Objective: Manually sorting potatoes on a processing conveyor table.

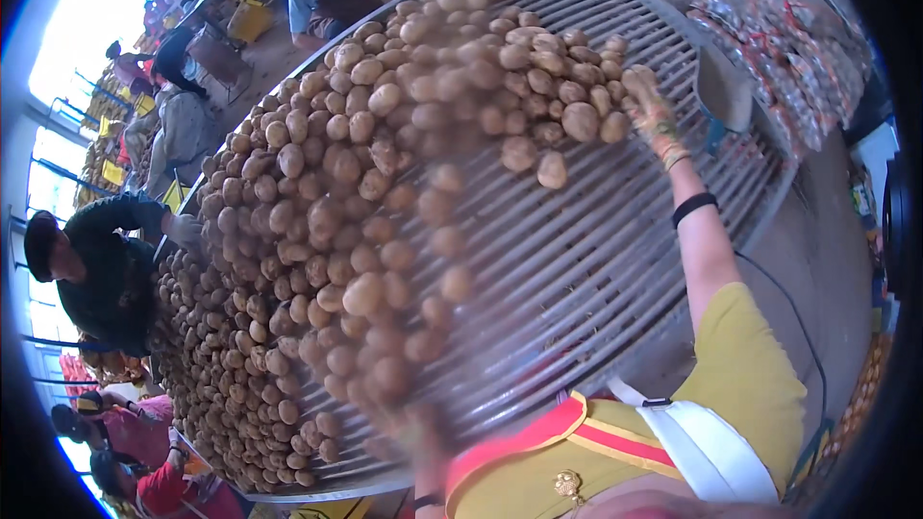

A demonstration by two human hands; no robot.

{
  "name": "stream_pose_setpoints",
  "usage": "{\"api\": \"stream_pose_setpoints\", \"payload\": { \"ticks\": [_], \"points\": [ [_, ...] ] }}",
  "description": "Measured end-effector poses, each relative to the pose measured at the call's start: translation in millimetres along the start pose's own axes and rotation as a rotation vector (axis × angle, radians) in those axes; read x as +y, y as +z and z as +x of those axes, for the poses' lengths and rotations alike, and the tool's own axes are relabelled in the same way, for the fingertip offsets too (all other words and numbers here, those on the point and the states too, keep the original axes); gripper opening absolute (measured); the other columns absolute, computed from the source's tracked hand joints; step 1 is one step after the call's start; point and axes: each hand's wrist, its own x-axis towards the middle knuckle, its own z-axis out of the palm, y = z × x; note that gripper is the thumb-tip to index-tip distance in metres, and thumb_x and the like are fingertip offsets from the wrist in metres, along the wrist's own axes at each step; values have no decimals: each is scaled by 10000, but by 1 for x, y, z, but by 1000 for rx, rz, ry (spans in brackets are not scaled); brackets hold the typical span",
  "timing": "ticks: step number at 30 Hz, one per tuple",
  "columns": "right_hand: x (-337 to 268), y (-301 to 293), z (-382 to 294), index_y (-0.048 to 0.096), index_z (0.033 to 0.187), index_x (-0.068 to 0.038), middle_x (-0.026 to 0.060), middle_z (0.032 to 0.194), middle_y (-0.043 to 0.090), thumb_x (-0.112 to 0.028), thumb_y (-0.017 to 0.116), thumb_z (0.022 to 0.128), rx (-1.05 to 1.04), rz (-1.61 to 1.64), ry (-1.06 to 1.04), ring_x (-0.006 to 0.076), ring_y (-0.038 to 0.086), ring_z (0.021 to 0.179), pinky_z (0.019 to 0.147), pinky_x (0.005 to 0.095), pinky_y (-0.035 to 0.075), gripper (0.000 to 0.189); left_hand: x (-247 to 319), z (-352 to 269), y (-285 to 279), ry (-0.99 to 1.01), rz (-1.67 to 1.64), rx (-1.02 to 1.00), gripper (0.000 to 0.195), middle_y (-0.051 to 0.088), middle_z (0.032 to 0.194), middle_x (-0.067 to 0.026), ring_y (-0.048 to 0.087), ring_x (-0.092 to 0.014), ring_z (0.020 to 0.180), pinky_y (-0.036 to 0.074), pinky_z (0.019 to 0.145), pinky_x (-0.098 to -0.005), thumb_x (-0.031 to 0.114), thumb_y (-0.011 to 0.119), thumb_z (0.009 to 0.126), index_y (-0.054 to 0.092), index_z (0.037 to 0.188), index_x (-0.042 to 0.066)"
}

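Observation:
A large heap of potatoes (339,166) covers the left and far part of a slatted metal sorting table (548,267). My right hand (652,112), in a patterned glove, reaches across the bars and rests against the right end of the potatoes, its fingers partly out of sight. A large potato (580,121) lies just left of that hand. My left hand (422,429) is low in the picture and badly blurred, beside the near end of the heap; its fingers cannot be made out. Potatoes in the middle of the table are blurred too.
A metal scoop-like piece (725,90) lies at the table's right rim. Filled mesh sacks (786,36) are piled behind it. A co-worker's gloved hand (186,231) touches the heap from the left. Other people stand around the far sides. A dark cable (793,303) hangs at the right.

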Motion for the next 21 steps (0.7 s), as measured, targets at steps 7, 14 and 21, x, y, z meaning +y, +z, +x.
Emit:
{"api": "stream_pose_setpoints", "payload": {
  "ticks": [7,14,21],
  "points": [
    [135,72,22,449,1433,-105,147,1362,548,-521,517,941,19,107,781,306,494,1260,1042,366,383,648,31,14,-5,-130,82,18,662,307,1488,-282,278,-462,1372,205,1128,-556,386,515,930,351,1466,34],
    [73,38,23,523,1358,6,102,1346,570,-308,549,962,-147,741,562,198,515,1225,1060,320,373,506,136,152,-22,410,-223,169,371,531,1299,-266,465,-452,1232,350,1061,-537,73,578,872,571,1225,-42],
    [-46,48,-22,338,1498,-82,125,1539,357,-220,615,904,-375,636,277,232,307,1431,1170,333,243,670,275,271,7,888,-467,-9,404,559,1274,-210,525,-394,1154,426,996,-474,100,543,879,581,1274,26]
  ]
}}
